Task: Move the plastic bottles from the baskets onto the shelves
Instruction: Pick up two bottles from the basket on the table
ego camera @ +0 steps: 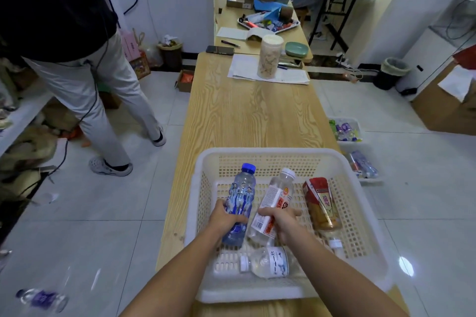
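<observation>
Fingers of the left hand [226,217] wrap the blue bottle [239,203]; the right hand [279,221] grips the white-labelled bottle [274,203] inside the basket [365,213], forearms reaching forward.

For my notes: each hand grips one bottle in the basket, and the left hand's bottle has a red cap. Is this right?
Not red: in the head view the bottle in the left hand has a blue cap. The right hand grips a second bottle in the basket.

Basket [265,153]: perf. plastic, matt. Table [247,110]: pale wood grain. Blue-cap bottle [242,188], white-label bottle [275,195]: clear glossy plastic. Floor [128,213]: glossy tile.
</observation>
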The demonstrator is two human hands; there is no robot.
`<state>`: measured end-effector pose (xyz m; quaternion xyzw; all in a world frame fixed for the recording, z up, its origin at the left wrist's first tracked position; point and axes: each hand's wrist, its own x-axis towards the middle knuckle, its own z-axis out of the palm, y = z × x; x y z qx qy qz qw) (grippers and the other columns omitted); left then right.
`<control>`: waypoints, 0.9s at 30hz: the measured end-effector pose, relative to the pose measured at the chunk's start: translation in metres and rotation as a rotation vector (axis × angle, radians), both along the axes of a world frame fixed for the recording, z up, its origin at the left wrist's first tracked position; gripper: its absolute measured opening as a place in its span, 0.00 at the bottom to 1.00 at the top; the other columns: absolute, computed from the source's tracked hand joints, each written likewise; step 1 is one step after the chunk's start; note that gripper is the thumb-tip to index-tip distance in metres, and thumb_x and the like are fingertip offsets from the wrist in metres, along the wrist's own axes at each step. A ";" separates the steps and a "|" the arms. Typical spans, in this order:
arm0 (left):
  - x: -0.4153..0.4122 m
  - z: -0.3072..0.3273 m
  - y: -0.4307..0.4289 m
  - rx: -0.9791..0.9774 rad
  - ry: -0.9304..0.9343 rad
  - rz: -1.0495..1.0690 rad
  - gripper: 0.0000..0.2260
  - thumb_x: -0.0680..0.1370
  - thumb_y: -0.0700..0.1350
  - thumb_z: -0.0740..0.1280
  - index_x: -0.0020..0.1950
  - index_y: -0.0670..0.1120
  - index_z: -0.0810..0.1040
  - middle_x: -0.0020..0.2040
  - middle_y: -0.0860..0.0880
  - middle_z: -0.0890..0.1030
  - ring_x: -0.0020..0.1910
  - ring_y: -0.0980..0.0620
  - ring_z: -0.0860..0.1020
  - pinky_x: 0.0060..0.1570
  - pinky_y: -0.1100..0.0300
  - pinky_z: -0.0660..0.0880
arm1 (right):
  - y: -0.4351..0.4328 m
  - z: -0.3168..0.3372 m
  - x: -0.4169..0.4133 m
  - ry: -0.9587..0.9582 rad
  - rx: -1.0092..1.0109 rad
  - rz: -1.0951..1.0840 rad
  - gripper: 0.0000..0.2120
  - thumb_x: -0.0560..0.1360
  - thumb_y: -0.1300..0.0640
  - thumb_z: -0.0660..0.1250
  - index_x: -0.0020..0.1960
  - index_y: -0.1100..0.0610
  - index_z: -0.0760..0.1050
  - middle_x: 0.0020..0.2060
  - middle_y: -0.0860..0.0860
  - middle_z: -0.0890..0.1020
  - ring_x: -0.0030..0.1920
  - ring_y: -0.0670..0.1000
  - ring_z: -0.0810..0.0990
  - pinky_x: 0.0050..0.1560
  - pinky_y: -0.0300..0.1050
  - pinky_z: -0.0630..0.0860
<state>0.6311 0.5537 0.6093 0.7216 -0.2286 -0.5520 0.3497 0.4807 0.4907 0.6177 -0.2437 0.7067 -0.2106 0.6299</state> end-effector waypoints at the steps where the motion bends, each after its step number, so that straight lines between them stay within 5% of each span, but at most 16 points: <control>1: -0.001 0.002 0.001 -0.014 -0.014 -0.005 0.28 0.66 0.36 0.77 0.58 0.44 0.66 0.50 0.47 0.77 0.41 0.53 0.77 0.33 0.62 0.73 | 0.003 0.004 0.001 0.025 -0.031 0.015 0.38 0.59 0.67 0.79 0.53 0.52 0.55 0.52 0.61 0.76 0.47 0.63 0.82 0.47 0.63 0.81; 5: -0.002 0.014 0.003 -0.062 -0.082 -0.087 0.29 0.64 0.38 0.79 0.57 0.45 0.66 0.52 0.46 0.78 0.45 0.49 0.78 0.41 0.57 0.76 | 0.013 0.014 0.003 0.071 -0.145 0.006 0.37 0.61 0.62 0.80 0.56 0.54 0.56 0.48 0.59 0.77 0.47 0.61 0.81 0.50 0.61 0.80; 9: -0.006 0.035 0.004 -0.141 -0.085 -0.131 0.29 0.65 0.37 0.78 0.58 0.44 0.64 0.52 0.46 0.77 0.45 0.49 0.78 0.37 0.60 0.75 | 0.017 0.037 -0.005 -0.010 -0.258 -0.072 0.35 0.61 0.65 0.79 0.60 0.60 0.63 0.48 0.59 0.80 0.45 0.59 0.82 0.50 0.58 0.80; 14: -0.033 0.068 -0.002 -0.233 0.070 -0.028 0.27 0.69 0.32 0.74 0.58 0.43 0.61 0.49 0.45 0.75 0.39 0.50 0.77 0.29 0.63 0.75 | 0.022 0.059 -0.034 0.069 -0.421 -0.112 0.35 0.63 0.64 0.79 0.60 0.57 0.60 0.47 0.56 0.78 0.45 0.56 0.81 0.48 0.57 0.80; 18: -0.076 0.092 -0.013 -0.322 0.146 -0.030 0.27 0.70 0.34 0.74 0.59 0.44 0.60 0.50 0.44 0.74 0.40 0.49 0.77 0.33 0.59 0.75 | 0.031 0.076 -0.067 0.130 -0.514 -0.275 0.34 0.61 0.62 0.80 0.56 0.56 0.61 0.49 0.56 0.79 0.48 0.57 0.80 0.51 0.59 0.79; 27: -0.250 0.139 0.016 -0.461 0.182 -0.458 0.27 0.68 0.35 0.76 0.58 0.44 0.63 0.51 0.45 0.76 0.44 0.49 0.77 0.41 0.60 0.76 | 0.127 0.120 -0.234 0.312 -0.621 -0.777 0.30 0.62 0.62 0.79 0.53 0.58 0.62 0.48 0.56 0.78 0.45 0.57 0.79 0.48 0.53 0.80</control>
